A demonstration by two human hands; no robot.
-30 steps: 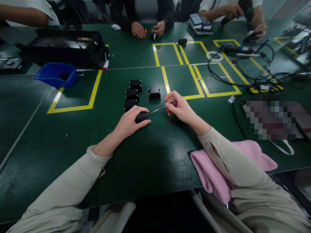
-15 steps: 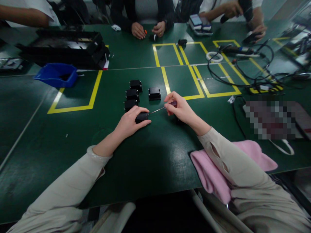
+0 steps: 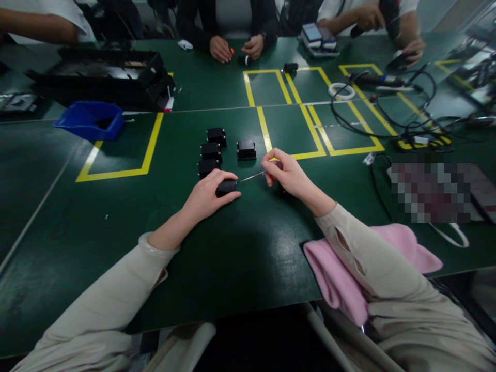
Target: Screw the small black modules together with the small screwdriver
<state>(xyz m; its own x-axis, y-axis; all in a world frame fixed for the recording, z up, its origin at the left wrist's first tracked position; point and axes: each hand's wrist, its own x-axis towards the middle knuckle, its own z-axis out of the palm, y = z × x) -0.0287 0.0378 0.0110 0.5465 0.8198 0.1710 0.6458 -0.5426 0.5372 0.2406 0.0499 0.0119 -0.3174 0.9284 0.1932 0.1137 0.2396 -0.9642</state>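
Observation:
My left hand [image 3: 208,195] is closed around a small black box-shaped part [image 3: 226,188], pressing it on the green table. In my right hand [image 3: 282,173] is a screwdriver [image 3: 251,177], gripped by its dark handle with the fingertips. Its thin metal shaft points left and its tip meets the right end of the held part. Similar black parts stand just beyond my left hand: a near one [image 3: 208,167], a middle one [image 3: 210,151] and a far one [image 3: 216,136]. Another black part [image 3: 246,149] sits to their right. Something dark shows partly under my right hand.
A blue bin [image 3: 93,116] and stacked black trays [image 3: 101,77] stand at the left. Black cables [image 3: 387,113] and a white ring [image 3: 341,91] lie at the right. A pink cloth [image 3: 337,279] is under my right forearm. Several people sit opposite, their hands on the far side.
The fingers of my right hand have shifted slightly around the screwdriver handle. My left hand and the black part in it stay in place.

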